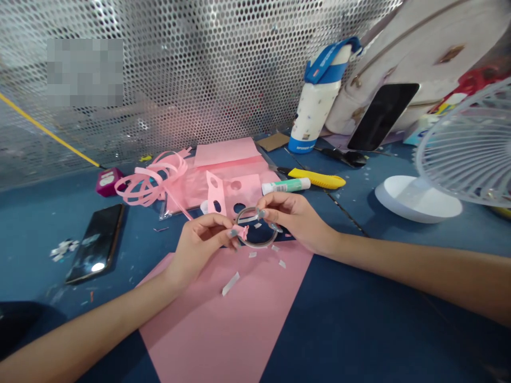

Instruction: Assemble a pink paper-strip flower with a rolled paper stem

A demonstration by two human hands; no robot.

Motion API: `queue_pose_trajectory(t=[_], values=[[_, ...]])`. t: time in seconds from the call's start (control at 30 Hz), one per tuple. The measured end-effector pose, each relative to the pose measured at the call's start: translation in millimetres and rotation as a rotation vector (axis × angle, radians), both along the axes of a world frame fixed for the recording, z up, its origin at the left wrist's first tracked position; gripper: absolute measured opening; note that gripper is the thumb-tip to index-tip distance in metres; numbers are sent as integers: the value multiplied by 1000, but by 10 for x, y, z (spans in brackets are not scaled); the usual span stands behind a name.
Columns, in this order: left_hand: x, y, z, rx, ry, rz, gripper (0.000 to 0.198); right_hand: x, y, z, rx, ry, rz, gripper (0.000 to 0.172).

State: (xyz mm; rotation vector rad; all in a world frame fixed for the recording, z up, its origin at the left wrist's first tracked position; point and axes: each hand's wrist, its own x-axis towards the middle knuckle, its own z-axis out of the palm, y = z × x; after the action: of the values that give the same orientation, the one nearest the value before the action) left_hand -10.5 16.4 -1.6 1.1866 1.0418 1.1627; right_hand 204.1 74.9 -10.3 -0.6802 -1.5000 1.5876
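My left hand [205, 239] is closed, pinching a small folded piece of pink paper [241, 231] between thumb and finger. Beside it, my right hand [297, 218] is closed on a thin roll of tape [257, 246], fingertips at its upper right edge. A short white strip [248, 218] runs from the right fingertips across the ring. Under both hands lies a large pink sheet [223, 319] with several white paper scraps [230, 283] on it. Just behind the ring stands a folded pink card with round holes [249, 191].
Around the hands are a glue stick [286, 185], a yellow cutter [317, 178], coiled pink paper strips [154, 181] and a phone [97, 242]. A bottle [317, 101], another phone [383, 117], a white lid-like dish [417, 199] and a fan [471, 143] stand at back right.
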Motion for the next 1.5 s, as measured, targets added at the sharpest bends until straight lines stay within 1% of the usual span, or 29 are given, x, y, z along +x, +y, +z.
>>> queue_pose_trajectory(t=[0.07, 0.17, 0.23, 0.3, 0.43, 0.53, 0.63, 0.73, 0.8, 0.83, 0.9, 0.97, 1.07, 1.13, 1.17, 1.23, 1.33, 1.5], values=[[-12, 15, 6, -41, -104, -37, 14, 1, 7, -2, -13, 17, 12, 25], [-35, 31, 26, -168, -272, -92, 16, 1, 7, 0, -17, 18, 19, 26], [-50, 35, 40, -246, -344, -121, 17, 1, 6, 0, -10, 10, 23, 25], [-60, 32, 50, -290, -369, -144, 20, 1, 9, -8, 2, 2, 31, 25], [-52, 24, 53, -305, -364, -176, 25, 7, 17, -27, 44, -20, 26, 25], [-33, 27, 52, -313, -369, -168, 28, 17, -2, 34, 171, -73, 0, 20], [-15, 35, 53, -348, -384, -115, 28, 29, -50, 200, 368, -135, -27, 12], [7, 38, 47, -404, -414, -42, 29, 33, -101, 386, 550, -157, -61, 7], [30, 30, 35, -427, -456, -22, 30, 30, -121, 462, 615, -181, -64, 5], [44, 22, 29, -431, -481, -29, 29, 26, -126, 479, 624, -191, -64, 4], [77, 1, 20, -435, -515, -74, 28, 14, -127, 477, 592, -204, -63, 3], [108, -23, 16, -436, -525, -122, 30, -4, -123, 443, 513, -200, -47, 4], [136, -47, 22, -434, -522, -152, 31, -32, -119, 389, 379, -199, -5, 9], [141, -50, 30, -428, -525, -150, 30, -41, -121, 377, 382, -207, 1, 9], [140, -49, 34, -429, -530, -151, 29, -41, -124, 379, 421, -214, -4, 7], [135, -44, 41, -438, -545, -178, 26, -35, -132, 398, 548, -223, -26, 4], [125, -36, 41, -459, -569, -237, 22, -16, -148, 440, 731, -260, -58, 6], [105, -33, 28, -453, -584, -269, 15, 5, -164, 472, 850, -348, -102, 10]])
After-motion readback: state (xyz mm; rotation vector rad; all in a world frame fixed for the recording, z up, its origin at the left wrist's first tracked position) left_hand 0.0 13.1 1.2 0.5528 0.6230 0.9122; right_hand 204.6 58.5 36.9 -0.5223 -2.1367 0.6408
